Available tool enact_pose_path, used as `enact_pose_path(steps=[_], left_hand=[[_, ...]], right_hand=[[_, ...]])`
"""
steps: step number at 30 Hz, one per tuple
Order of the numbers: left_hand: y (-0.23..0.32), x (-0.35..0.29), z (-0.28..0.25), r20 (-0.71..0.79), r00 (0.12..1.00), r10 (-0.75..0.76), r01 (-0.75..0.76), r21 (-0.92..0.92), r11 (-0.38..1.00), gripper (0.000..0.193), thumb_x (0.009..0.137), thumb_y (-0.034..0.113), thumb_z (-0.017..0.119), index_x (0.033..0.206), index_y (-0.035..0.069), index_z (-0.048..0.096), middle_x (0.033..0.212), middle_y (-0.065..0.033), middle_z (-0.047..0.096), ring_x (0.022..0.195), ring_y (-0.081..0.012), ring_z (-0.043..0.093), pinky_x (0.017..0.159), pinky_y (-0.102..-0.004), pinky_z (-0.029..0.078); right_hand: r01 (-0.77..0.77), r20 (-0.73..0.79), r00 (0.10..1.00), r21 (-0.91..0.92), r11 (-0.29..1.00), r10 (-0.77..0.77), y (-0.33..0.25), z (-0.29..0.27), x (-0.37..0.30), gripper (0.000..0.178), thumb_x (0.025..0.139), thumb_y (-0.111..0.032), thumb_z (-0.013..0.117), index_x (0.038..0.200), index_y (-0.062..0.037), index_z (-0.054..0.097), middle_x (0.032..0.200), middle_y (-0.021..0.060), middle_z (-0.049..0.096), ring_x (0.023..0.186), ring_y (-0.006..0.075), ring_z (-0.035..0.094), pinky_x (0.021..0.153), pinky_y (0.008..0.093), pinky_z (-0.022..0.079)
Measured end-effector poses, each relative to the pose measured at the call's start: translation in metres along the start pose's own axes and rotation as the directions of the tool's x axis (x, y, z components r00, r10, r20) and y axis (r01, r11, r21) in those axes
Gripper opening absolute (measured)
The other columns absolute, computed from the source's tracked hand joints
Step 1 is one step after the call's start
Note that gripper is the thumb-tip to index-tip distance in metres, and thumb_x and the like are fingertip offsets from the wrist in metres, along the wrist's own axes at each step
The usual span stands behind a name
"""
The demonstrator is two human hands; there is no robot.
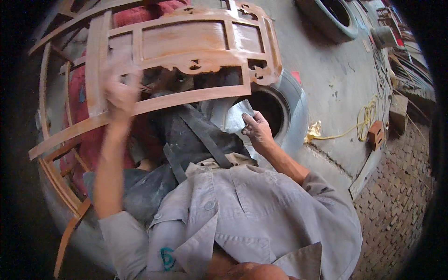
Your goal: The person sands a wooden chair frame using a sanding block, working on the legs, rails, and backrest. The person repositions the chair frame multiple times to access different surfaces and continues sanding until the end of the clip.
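Carved wooden chair frame [186, 51] lies crosswise; left hand [122, 91], blurred, grip unclear, sits on its rail, right hand [255, 129] below pinches sandpaper [235, 116].

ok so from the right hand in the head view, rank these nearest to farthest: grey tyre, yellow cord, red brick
1. Grey tyre: right beside the right hand, which holds a pale sheet over its hole.
2. Yellow cord: farther to the right, coiled on the concrete floor.
3. Red brick: just past the coil, at the floor's edge, close to the cord.
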State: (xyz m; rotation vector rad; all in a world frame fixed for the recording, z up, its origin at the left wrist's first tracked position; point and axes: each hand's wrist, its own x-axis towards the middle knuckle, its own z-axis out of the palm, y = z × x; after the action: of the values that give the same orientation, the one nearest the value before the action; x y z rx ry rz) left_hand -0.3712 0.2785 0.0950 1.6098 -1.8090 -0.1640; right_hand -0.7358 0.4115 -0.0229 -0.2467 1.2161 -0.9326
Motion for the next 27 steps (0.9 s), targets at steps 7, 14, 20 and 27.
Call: enact_pose_path(steps=[7, 14, 20, 27], left_hand=[[0.092, -0.074, 0.033, 0.791, 0.574, -0.213, 0.81, -0.511, 0.288, 0.04, 0.09, 0.024, 0.074, 0.119, 0.0, 0.062, 0.104, -0.0061, 0.067, 0.09, -0.0113, 0.062, 0.073, -0.0251, 0.051], [0.074, -0.089, 0.001, 0.814, 0.527, -0.244, 0.776, -0.344, 0.529, 0.017, 0.086, 0.016, 0.074, 0.092, 0.001, 0.066, 0.077, -0.0011, 0.065, 0.063, -0.008, 0.058, 0.058, -0.0251, 0.048], [0.07, -0.078, -0.003, 0.801, 0.581, -0.147, 0.506, -0.214, 0.835, 0.023, 0.082, 0.022, 0.075, 0.082, 0.0, 0.068, 0.077, -0.0136, 0.07, 0.069, -0.0184, 0.066, 0.067, -0.0342, 0.052], [-0.024, -0.007, -0.037, 0.118, 0.982, 0.149, -0.151, 0.013, 0.988, 0.018, 0.084, 0.017, 0.068, 0.097, 0.004, 0.067, 0.099, -0.0171, 0.066, 0.099, -0.0375, 0.061, 0.087, -0.0452, 0.048]], right_hand=[[-0.042, 0.24, 0.97, 0.061, 0.997, 0.026, -0.033, 0.088, -0.005, 0.019, 0.092, -0.016, 0.072, 0.1, -0.0073, 0.057, 0.081, -0.0013, 0.059, 0.063, 0.0066, 0.05, 0.055, 0.0235, 0.041], [-0.233, 0.723, 0.66, -0.064, 0.97, 0.206, -0.037, 0.091, -0.006, 0.058, 0.095, -0.033, 0.064, 0.141, -0.0039, 0.044, 0.121, 0.009, 0.062, 0.102, 0.0203, 0.064, 0.069, 0.0315, 0.058], [-0.352, 0.682, 0.576, -0.29, 0.89, 0.45, -0.054, 0.101, -0.007, 0.059, 0.098, -0.032, 0.059, 0.146, -0.0033, 0.041, 0.132, 0.0121, 0.058, 0.118, 0.0261, 0.059, 0.081, 0.0438, 0.06], [0.063, 0.484, 0.866, 0.136, 0.989, -0.122, -0.09, 0.115, 0.012, 0.052, 0.096, -0.029, 0.061, 0.141, -0.0049, 0.048, 0.134, 0.0134, 0.058, 0.126, 0.0304, 0.055, 0.104, 0.0477, 0.046]])
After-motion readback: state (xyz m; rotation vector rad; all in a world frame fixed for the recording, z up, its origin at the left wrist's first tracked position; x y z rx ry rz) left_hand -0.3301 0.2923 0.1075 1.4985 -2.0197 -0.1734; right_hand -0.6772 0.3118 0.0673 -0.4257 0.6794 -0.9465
